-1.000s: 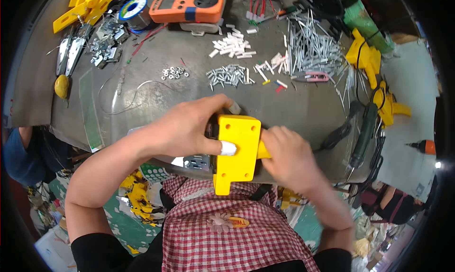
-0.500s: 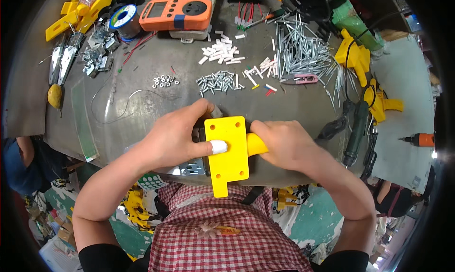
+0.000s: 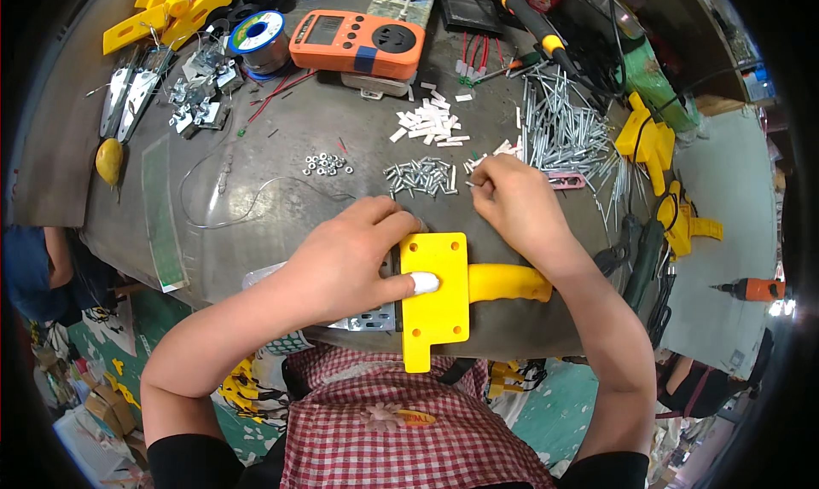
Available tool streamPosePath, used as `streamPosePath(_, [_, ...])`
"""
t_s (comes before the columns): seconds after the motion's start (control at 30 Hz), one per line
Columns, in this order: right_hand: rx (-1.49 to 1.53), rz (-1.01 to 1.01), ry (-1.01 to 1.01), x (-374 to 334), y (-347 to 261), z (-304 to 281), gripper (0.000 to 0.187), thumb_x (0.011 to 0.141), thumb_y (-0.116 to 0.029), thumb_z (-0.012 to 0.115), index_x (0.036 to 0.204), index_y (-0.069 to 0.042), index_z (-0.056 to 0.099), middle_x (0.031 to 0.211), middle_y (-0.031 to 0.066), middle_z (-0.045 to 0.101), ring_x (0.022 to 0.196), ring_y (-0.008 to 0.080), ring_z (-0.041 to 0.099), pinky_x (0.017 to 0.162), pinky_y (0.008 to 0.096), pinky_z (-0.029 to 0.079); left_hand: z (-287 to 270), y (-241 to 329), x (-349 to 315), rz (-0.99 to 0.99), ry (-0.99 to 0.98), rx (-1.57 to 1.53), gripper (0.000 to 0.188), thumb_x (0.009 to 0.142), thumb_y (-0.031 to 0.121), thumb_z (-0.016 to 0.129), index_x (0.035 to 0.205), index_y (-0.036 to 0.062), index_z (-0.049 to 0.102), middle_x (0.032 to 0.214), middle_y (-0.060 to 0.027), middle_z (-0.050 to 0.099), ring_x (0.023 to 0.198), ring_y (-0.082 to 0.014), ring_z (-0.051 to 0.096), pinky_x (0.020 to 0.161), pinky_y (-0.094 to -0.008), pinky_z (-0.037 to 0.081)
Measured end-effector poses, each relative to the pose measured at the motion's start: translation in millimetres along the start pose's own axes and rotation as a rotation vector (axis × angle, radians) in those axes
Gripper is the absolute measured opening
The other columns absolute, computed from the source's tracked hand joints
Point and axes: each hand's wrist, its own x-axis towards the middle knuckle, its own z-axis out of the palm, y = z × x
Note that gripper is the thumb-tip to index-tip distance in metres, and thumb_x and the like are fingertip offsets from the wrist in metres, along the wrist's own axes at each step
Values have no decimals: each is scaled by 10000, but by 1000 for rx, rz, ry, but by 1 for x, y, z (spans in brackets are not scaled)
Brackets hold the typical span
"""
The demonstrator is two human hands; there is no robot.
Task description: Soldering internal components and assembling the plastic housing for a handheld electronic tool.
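My left hand [image 3: 354,254] is closed on the edge of a yellow plastic tool housing [image 3: 444,310], its white-wrapped thumb lying across the flat face. The housing has holes at its corners and a curved handle [image 3: 509,283] pointing right. A perforated metal plate [image 3: 372,321] shows at its left side, partly under my forearm. Beyond the handle, my right hand [image 3: 520,201] has its fingertips pinched together over the bench, close to a pile of small screws [image 3: 422,177]. Whatever lies between those fingertips is too small to make out.
White sleeve pieces [image 3: 431,121], nuts [image 3: 327,164] and long screws [image 3: 563,122] lie in heaps on the bench. An orange meter [image 3: 358,44] and a solder spool [image 3: 258,41] stand behind. Yellow housings [image 3: 646,144] and a dark green-handled tool [image 3: 644,267] are at right.
My right hand has let go of the yellow handle and moved forward to the small parts. My left hand still holds the housing. The whole view has shifted slightly.
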Motion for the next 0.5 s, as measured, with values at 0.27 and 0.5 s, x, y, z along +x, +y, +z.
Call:
streamPosePath(0.27, [-393, -76, 1, 17, -31, 3, 126, 751, -26, 573, 875, 0, 566, 860, 154, 566, 823, 306, 610, 689, 391, 511, -17, -11, 20, 82, 102, 162, 279, 747, 122, 669, 992, 34, 569, 946, -147, 565, 905, -337, 565, 771, -403, 473])
streamPosePath(0.5, [-226, -159, 81, 21, -11, 7, 173, 693, -6, 611, 857, -16, 558, 850, 131, 564, 812, 302, 604, 668, 412, 494, -8, -36, 54, 179, 253, 427, 254, 704, -22, 585, 943, 32, 517, 891, -145, 567, 892, -348, 556, 746, -427, 459])
